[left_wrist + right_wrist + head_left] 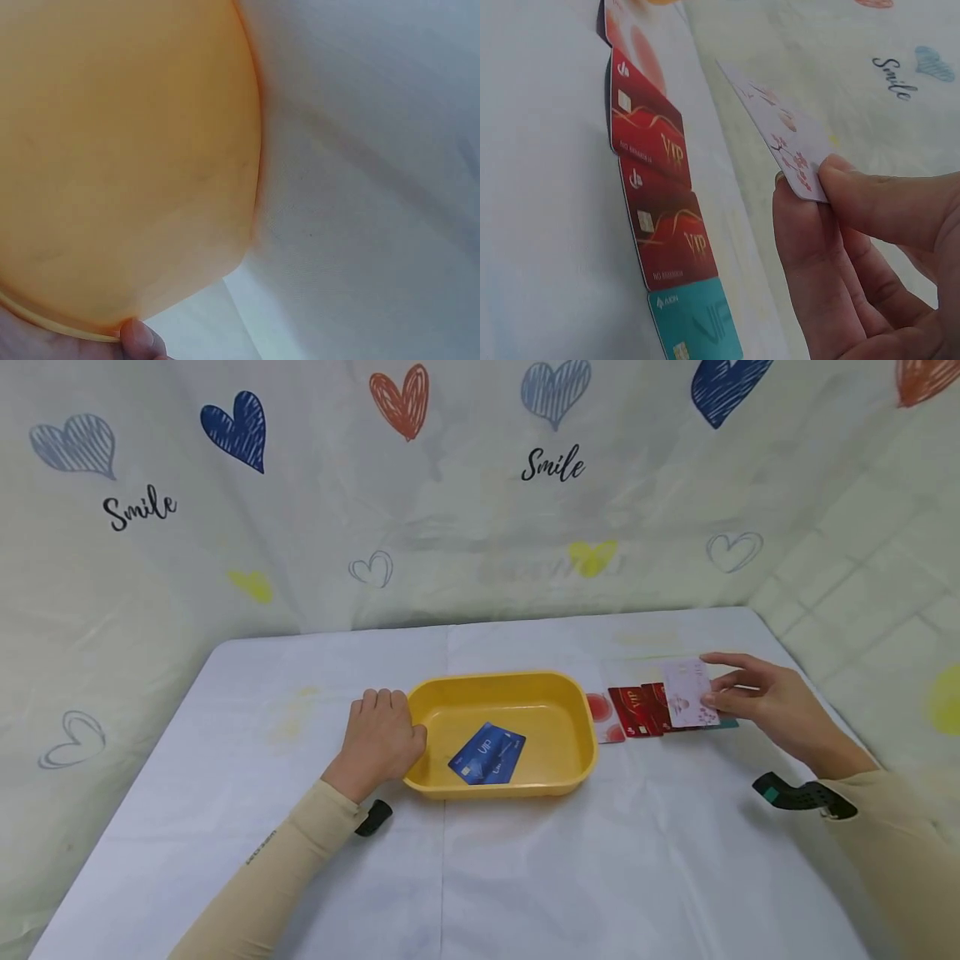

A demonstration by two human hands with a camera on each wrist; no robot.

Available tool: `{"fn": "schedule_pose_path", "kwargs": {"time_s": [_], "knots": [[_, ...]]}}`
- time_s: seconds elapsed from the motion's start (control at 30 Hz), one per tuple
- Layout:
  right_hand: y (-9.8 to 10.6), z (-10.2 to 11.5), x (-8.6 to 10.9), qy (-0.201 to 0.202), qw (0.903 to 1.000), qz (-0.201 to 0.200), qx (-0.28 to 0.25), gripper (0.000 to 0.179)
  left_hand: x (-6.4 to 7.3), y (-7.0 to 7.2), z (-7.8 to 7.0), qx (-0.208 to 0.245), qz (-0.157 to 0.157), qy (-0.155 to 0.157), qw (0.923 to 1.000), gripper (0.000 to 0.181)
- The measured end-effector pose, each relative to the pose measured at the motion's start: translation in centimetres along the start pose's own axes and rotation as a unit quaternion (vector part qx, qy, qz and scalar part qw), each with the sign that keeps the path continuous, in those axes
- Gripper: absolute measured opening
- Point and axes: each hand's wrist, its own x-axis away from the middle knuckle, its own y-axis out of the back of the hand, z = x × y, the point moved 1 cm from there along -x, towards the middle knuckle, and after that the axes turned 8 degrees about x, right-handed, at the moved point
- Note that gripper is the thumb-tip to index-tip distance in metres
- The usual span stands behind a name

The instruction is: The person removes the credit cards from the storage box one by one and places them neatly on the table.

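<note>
My left hand (381,739) grips the left rim of a yellow plastic tray (517,678); its fingertips show at the tray's edge in the left wrist view. Inside the tray lie two overlapping blue VIP cards (487,753). Between thumb and fingers, my right hand (780,702) pinches a pale pink card with a blossom print (780,135), raised above a row of cards. That row holds two red VIP cards (649,112), a teal VIP card (694,319) and a white card with pink-red circles (606,718) beside the tray's right side.
A white cloth covers the table (600,877). Behind it hangs a pale backdrop (465,510) printed with hearts and the word Smile. Dark wrist straps (804,797) sit below both hands.
</note>
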Motion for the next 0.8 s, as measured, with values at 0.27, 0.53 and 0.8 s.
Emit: {"fn": "schedule_pose_path", "kwargs": {"time_s": [0.27, 0.53, 0.8], "knots": [[0.6, -3.0, -0.3, -0.02, 0.9996, 0.02, -0.007, 0.066, 0.0, -0.1, -0.3, -0.001, 0.027, 0.012, 0.9996, 0.031], [1.3, -4.2, -0.8, -0.028, 0.9995, 0.01, 0.003, 0.066, -0.2, -0.1, -0.3, -0.009, 0.021, 0.01, 0.9997, 0.029], [1.8, -4.4, -1.9, -0.048, 0.9985, 0.015, 0.023, 0.067, -0.1, 0.1, 0.0, -0.01, 0.011, 0.01, 0.9998, 0.03]]}}
